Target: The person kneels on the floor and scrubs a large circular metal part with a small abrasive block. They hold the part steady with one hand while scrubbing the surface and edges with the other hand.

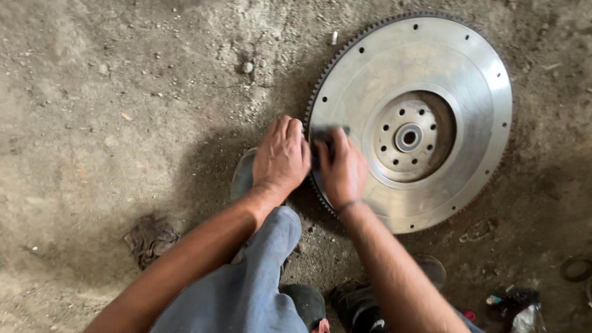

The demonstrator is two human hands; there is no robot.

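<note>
A large round steel flywheel [450, 68] with a toothed rim and a bolt-hole hub [407, 137] lies flat on the dirt ground. Both my hands press together on its left edge. My right hand [341, 169] is closed around a small dark pad [327, 134] that lies against the flywheel's face. My left hand [282, 155] sits right beside it, fingers curled over the same dark pad at the toothed rim. Most of the pad is hidden under my fingers.
My knee in blue trousers [246, 283] and dark shoes [364, 302] are at the bottom. A crumpled dirty rag [150, 237] lies on the ground at left. Small objects and a plastic wrapper [515, 308] sit at the bottom right, a dark ring [576, 268] at the far right.
</note>
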